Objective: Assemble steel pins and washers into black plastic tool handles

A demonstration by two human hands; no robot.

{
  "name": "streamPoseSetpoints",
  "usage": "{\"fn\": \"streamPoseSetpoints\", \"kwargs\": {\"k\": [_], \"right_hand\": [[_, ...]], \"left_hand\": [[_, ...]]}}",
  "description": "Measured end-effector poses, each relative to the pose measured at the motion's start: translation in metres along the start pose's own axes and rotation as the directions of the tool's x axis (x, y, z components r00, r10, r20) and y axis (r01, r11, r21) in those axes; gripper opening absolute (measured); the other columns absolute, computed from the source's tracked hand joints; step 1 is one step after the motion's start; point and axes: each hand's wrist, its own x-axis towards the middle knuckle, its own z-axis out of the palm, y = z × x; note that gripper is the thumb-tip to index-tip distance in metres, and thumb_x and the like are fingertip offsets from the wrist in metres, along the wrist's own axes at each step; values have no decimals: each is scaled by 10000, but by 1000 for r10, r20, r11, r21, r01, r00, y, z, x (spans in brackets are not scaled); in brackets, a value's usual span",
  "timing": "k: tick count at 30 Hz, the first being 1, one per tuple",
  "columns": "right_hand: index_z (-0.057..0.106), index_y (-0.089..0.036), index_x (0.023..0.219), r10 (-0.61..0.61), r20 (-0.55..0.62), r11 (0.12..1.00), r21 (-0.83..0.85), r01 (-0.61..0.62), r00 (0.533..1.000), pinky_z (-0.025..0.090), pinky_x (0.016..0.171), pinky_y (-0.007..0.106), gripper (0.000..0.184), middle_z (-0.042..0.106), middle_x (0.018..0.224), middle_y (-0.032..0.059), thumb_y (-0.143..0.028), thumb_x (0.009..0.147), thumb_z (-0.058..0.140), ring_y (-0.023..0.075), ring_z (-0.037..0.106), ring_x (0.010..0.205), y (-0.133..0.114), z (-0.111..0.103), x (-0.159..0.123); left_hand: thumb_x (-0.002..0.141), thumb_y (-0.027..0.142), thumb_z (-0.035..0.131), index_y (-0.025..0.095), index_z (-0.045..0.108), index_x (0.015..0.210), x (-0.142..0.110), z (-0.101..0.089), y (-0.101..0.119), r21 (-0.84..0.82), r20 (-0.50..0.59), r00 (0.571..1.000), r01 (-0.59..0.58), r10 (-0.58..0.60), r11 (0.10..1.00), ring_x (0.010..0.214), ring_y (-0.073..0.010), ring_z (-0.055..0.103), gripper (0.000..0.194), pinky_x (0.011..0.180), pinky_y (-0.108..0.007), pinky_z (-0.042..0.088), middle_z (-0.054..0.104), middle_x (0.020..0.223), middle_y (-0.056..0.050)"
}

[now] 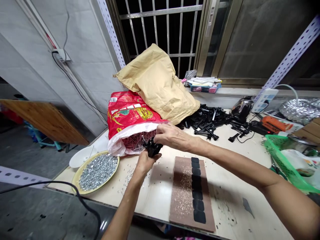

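Note:
A bundle of black plastic pieces (151,147) is held upright in my left hand (145,161), with the fingers wrapped round its lower part. My right hand (172,136) is just above and against the top of that bundle, its fingers pinched together; whatever they grip is hidden. Right behind both hands lies the open mouth of a red and white bag (132,111), filled with long reddish screws or nails (133,142). To the left, a yellow plate (75,180) holds many small shiny metal nuts (98,171).
Black plastic parts (210,120) are heaped at the back under a tan sack (160,83). A brown board (178,200) carries a row of black rounded pads (198,195). Loose nuts (128,175) dot the table. A white bowl (78,158) and green basket (277,160) flank the work area.

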Motion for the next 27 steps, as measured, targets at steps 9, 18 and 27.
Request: {"fn": "streamPoseSetpoints", "kwargs": {"k": [9,18,27], "right_hand": [[582,-144,1102,435,150,352,879,-321,888,471,815,346,477,615,996,68,-477,766,646,194,572,920,1,48,-49],[600,-186,1049,647,41,-12,999,-43,761,470,893,347,434,634,1002,29,-413,700,724,193,584,976,-36,54,-57],[581,-169,1163,645,65,-1,996,-84,761,469,885,353,557,630,1050,52,-404,684,741,205,590,966,-23,60,-70]], "left_hand": [[597,304,787,126,621,884,-10,10,19,-431,316,948,183,-41,883,675,-150,567,377,585,-288,496,606,774,-37],[610,340,766,150,664,884,-21,26,54,-314,398,915,68,66,947,882,-242,604,349,797,-372,492,680,883,-75],[644,334,773,130,641,1045,-9,39,41,-409,601,797,245,57,879,906,-268,628,469,781,-430,518,672,985,-125]]}}
